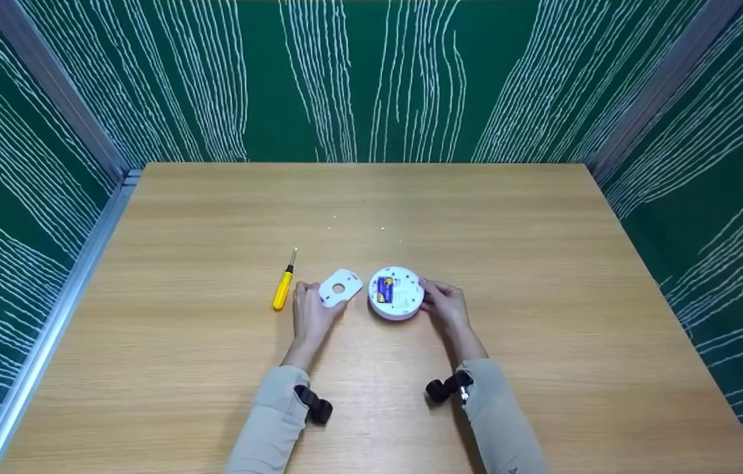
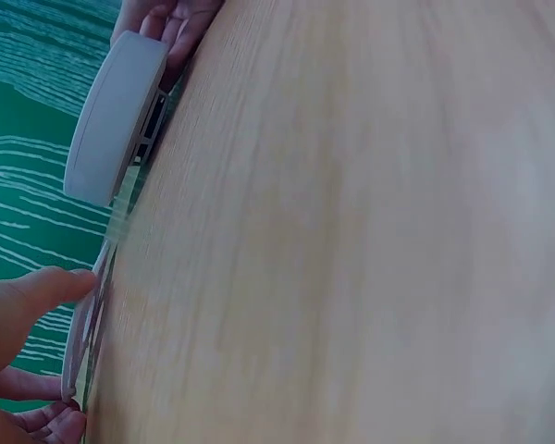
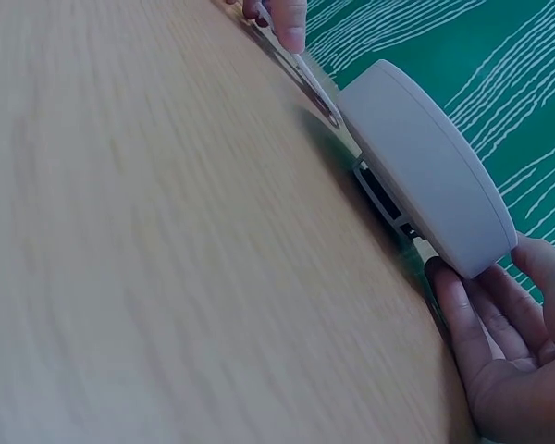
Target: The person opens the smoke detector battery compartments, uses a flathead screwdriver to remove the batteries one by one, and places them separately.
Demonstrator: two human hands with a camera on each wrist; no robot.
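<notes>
My left hand [image 1: 311,315] pinches a flat white mounting plate [image 1: 349,279] with a round hole in its middle, thumb along the near edge. To its right, my right hand [image 1: 448,307] grips the right side of a round white smoke alarm [image 1: 406,293]. The alarm's back is turned up in the head view, showing a blue-and-yellow battery [image 1: 385,289]. In the right wrist view the alarm's side wall [image 3: 425,166] shows, with thumb and fingers at its lower end. A narrow gap separates plate and alarm.
A yellow-handled screwdriver [image 1: 283,288] lies on the wooden table [image 1: 543,263], just left of my left hand. Several tiny pale bits lie farther back. Green walls [image 1: 503,59] with white lines stand behind and on both sides.
</notes>
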